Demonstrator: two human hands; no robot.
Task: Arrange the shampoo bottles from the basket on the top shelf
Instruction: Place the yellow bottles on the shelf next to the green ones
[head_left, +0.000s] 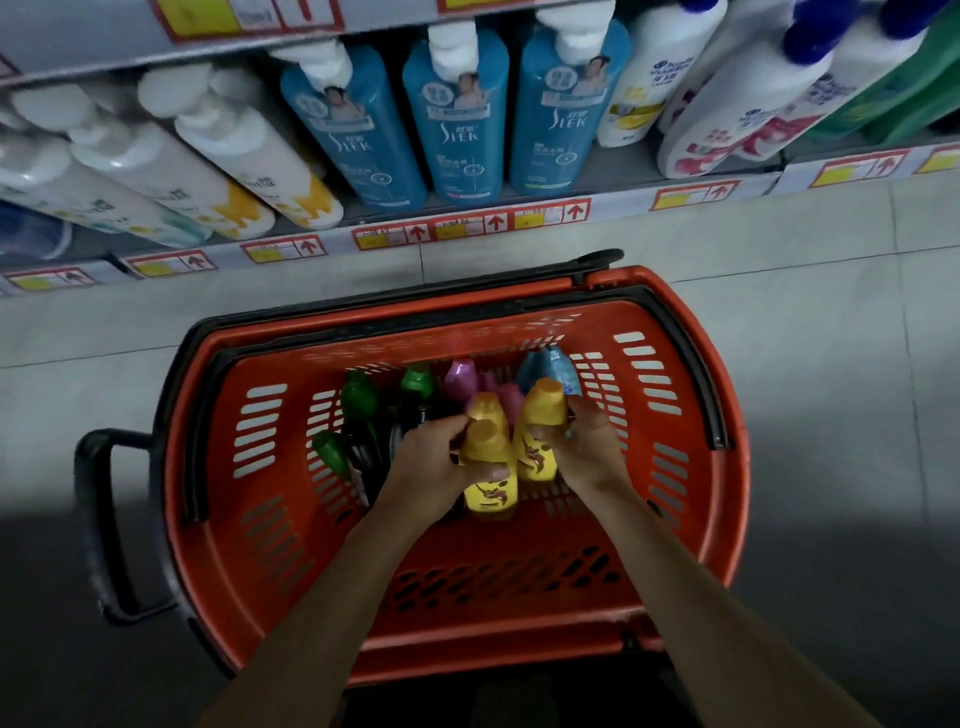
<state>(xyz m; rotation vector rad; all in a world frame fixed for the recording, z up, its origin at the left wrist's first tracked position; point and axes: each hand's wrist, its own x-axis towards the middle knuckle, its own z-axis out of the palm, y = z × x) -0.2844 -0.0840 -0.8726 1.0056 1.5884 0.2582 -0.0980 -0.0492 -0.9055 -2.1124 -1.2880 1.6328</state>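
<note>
Reaching down into the orange basket (493, 649) on the floor (779, 260) with both hands. Wrapping the left hand (428, 462), fingers (454, 423) curled, round a yellow shampoo bottle (491, 491); clasping a second yellow bottle (537, 441) in the right hand (589, 449), fingers (545, 433) closed about its upper half. Possibly squeezing a third yellow cap (485, 408) in between, though too crowded there for telling one bottle from another. Holding both bottles low inside the basket, side by side and touching, not yet lifting them clear of the rim.

Leaving plenty behind: green-capped bottles (358, 397) lying toward the left wall, pink ones (461, 376) and a blue one (550, 366) leaning at the far end. Seeing nothing of the top shelf from here, only a lower shelf (467, 228) carrying big blue bottles (457, 130) and white pump bottles (208, 150), so not counting anything as placed.

Judging by the load in the basket, sitting early or midway in the job: picking up this yellow pair now, then carrying it up and lining it up on the top shelf, then repeating for the green, pink and blue bottles
</note>
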